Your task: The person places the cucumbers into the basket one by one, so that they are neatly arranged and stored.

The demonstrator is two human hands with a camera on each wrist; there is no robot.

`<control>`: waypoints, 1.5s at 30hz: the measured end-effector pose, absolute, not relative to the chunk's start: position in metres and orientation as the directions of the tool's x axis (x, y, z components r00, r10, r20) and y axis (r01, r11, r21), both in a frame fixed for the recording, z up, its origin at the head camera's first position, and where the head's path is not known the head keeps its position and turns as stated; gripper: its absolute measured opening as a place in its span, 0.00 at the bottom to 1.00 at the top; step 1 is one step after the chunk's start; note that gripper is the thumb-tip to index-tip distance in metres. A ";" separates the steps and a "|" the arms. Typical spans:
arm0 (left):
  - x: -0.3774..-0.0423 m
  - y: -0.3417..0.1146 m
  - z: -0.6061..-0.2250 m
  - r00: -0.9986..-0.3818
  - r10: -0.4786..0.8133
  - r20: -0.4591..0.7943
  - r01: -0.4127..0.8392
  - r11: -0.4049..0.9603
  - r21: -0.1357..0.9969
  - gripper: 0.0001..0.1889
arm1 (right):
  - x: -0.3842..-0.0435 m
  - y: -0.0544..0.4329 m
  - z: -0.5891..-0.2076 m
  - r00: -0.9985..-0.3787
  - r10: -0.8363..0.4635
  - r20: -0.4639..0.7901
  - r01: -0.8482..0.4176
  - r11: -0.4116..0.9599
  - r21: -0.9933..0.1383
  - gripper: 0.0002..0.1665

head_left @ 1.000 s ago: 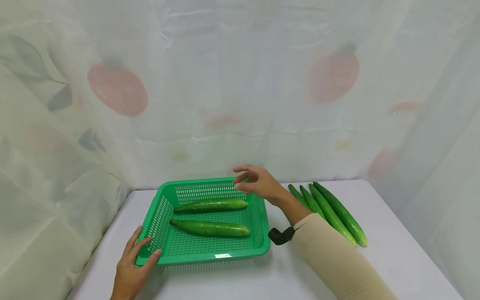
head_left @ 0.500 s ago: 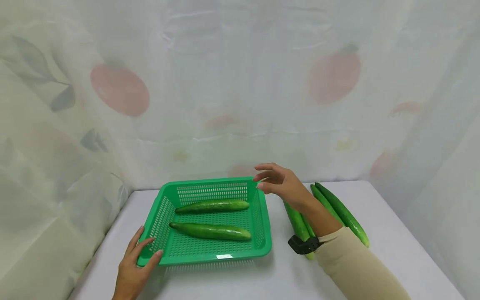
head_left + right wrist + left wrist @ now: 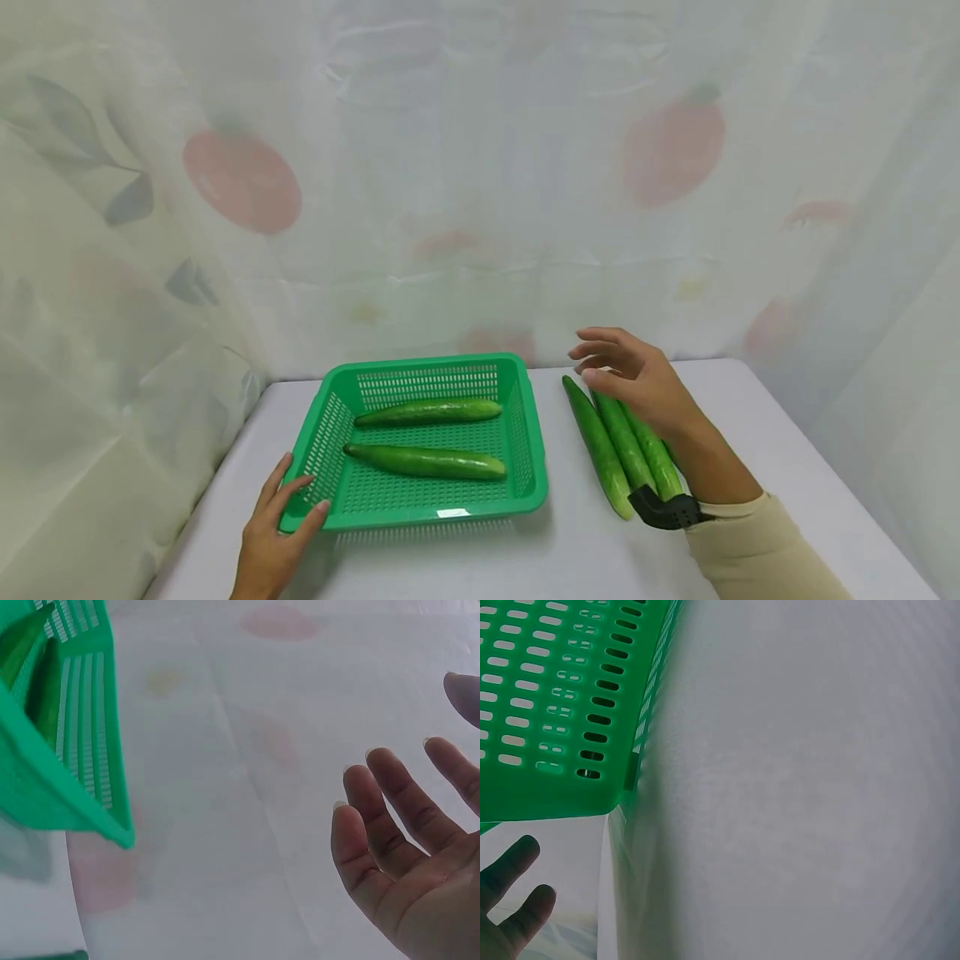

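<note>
A green plastic basket (image 3: 412, 521) with slotted walls holds two cucumbers (image 3: 431, 411), lying crosswise one behind the other. At its front left corner rests my left hand (image 3: 270, 537), fingers spread and fairly straight, with thumb and index finger over the rim. The left wrist view shows two of its fingers (image 3: 529, 919) stretched out below the basket wall. My right hand (image 3: 637, 383) holds nothing; its loosely bent fingers hover above several cucumbers (image 3: 600, 450) lying side by side right of the basket. The hand and forearm hide part of that group.
A white-covered table (image 3: 585, 558) carries everything. Behind it hangs a pale curtain (image 3: 465, 167) printed with faded red fruit, and similar sheets close in both sides. A black wrist strap (image 3: 663, 510) sits on the right wrist.
My right hand has moved right, from above the basket's back right corner to over the loose cucumbers. The left hand stays at the basket corner, and the two cucumbers remain inside.
</note>
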State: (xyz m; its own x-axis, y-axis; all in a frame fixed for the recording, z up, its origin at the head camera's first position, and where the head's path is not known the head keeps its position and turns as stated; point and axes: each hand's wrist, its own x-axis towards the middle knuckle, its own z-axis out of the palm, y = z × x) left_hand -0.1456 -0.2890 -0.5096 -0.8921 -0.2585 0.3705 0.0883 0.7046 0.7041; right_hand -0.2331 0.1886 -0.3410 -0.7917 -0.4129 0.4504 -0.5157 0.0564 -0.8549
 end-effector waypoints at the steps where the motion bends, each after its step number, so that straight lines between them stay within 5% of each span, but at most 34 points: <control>1: -0.146 -0.289 -0.510 -0.892 -0.258 0.371 0.089 0.705 0.704 0.23 | -0.231 0.193 -0.342 -0.795 -0.404 0.452 -0.519 0.069 -0.852 0.26; 8: -0.145 -0.290 -0.511 -0.895 -0.253 0.367 0.093 0.699 0.709 0.23 | -0.222 0.223 -0.349 -0.814 -0.331 0.477 -0.540 0.129 -0.832 0.27; 34: -0.145 -0.289 -0.512 -0.894 -0.248 0.373 0.096 0.707 0.700 0.22 | -0.203 0.308 -0.401 -0.818 -0.070 0.572 -0.572 -0.015 -0.820 0.31; 45: -0.145 -0.289 -0.512 -0.896 -0.250 0.367 0.090 0.708 0.700 0.22 | -0.205 0.328 -0.431 -0.855 0.085 0.511 -0.491 0.180 -0.852 0.30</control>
State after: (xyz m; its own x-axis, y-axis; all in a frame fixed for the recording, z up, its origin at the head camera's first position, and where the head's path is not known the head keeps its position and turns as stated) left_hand -0.1453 -0.2894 -0.5115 -0.8962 -0.2496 0.3668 0.0895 0.7081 0.7004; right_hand -0.2045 0.3281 -0.4308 -0.8553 0.0852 0.5111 -0.4913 0.1799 -0.8522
